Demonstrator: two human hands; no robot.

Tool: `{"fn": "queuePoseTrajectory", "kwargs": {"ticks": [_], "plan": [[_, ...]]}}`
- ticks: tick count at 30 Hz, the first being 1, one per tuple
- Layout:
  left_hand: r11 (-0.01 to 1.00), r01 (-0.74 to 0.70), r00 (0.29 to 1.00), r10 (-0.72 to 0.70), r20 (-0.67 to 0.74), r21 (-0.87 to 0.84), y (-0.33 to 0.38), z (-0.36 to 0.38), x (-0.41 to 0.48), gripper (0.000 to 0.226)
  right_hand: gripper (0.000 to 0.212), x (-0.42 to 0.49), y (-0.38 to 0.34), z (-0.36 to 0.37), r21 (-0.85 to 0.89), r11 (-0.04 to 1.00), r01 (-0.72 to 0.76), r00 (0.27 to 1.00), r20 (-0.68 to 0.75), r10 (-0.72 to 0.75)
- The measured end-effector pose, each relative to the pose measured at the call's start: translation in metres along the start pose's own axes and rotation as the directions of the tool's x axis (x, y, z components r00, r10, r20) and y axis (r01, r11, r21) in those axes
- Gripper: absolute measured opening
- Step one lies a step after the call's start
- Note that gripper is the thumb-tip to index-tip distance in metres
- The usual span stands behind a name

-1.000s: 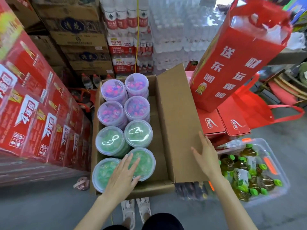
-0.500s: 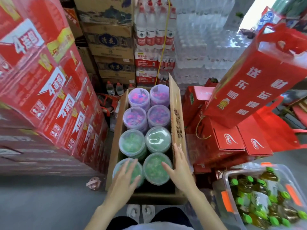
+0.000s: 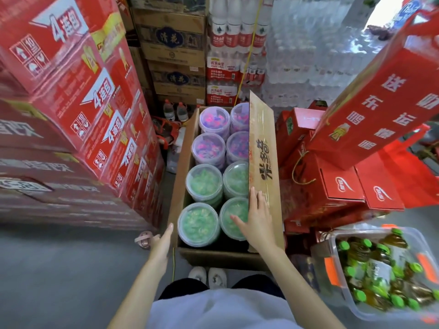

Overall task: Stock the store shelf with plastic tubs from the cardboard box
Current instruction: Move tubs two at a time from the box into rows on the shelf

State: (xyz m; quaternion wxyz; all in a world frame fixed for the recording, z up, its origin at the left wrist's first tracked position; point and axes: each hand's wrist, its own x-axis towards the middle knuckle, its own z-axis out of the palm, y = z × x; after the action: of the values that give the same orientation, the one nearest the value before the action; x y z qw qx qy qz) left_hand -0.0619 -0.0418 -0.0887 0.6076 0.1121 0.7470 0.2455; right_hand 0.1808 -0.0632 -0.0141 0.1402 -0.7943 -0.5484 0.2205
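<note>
An open cardboard box [image 3: 183,167] stands on the floor in front of my feet. It holds two rows of clear plastic tubs: green-filled ones near me [image 3: 198,223] and purple-filled ones further back [image 3: 209,148]. My left hand [image 3: 164,243] lies with straight fingers against the outside of the box's left wall. My right hand [image 3: 255,219] presses flat on the upright right flap [image 3: 263,143], its thumb spread over the near right green tub [image 3: 231,217]. Neither hand holds a tub.
Stacked red cartons [image 3: 78,91] wall in the left side. Red gift boxes [image 3: 332,181] and a tall red box [image 3: 380,103] crowd the right. A clear bin of green-capped bottles [image 3: 380,269] sits at the near right. Water packs [image 3: 228,67] and brown cartons [image 3: 175,43] stand behind.
My left hand came off the near left green tub's lid and moved out to the box's left wall. My right hand slid onto the flap, which now stands upright.
</note>
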Motion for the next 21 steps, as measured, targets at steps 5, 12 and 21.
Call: {"fn": "queuePoseTrajectory", "kwargs": {"ticks": [5,12,21], "plan": [[0.956,0.060,0.998,-0.058,0.016,-0.286,0.022,0.021,-0.045,0.052,0.098,-0.001,0.000,-0.003,0.018,1.000,0.005,1.000,0.015,-0.006],[0.840,0.222,0.975,-0.183,0.126,-0.495,0.011,0.010,-0.033,0.047,0.096,0.002,0.009,0.001,0.026,0.999,0.031,0.999,0.007,-0.031],[0.551,0.259,0.964,-0.195,0.180,-0.793,-0.009,-0.001,-0.042,0.065,0.095,0.003,0.017,0.010,0.031,0.999,0.019,0.999,-0.031,-0.018]]}}
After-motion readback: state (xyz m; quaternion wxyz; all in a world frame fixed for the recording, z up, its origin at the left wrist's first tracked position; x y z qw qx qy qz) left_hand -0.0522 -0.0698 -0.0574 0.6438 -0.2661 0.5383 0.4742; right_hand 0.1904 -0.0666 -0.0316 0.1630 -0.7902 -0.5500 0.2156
